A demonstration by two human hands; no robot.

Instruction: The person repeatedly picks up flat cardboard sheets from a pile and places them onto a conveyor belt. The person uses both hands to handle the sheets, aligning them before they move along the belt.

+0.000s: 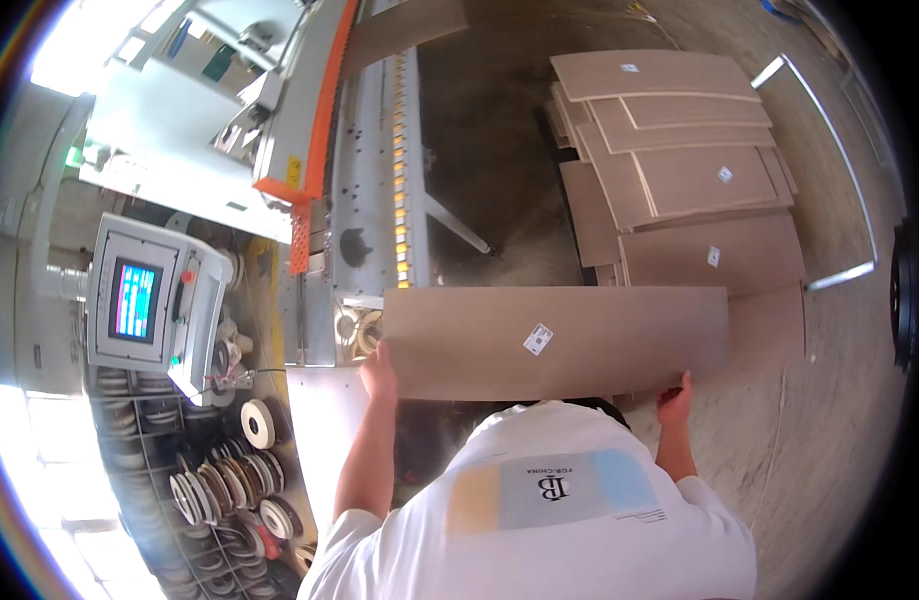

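A long brown board (460, 340) with a white label (539, 339) on its face lies across in front of my body. My left hand (378, 374) grips its left end, next to the machine's corner. Toward the other end, my right hand (674, 400) is closed on the near edge from below, with the thumb on top. Both hands' fingertips are partly hidden by the board. The board's left end is close to the machine bed (365, 200), and its right end overlaps the view of the stacked boards.
Several brown boards (680, 120) are stacked at the right. The machine has an orange guard (330, 110) and a row of yellow rollers (401, 180). A control panel (140, 300) stands left, above rolls of edging tape (215, 490). Another board (405, 30) sits at the machine's far end.
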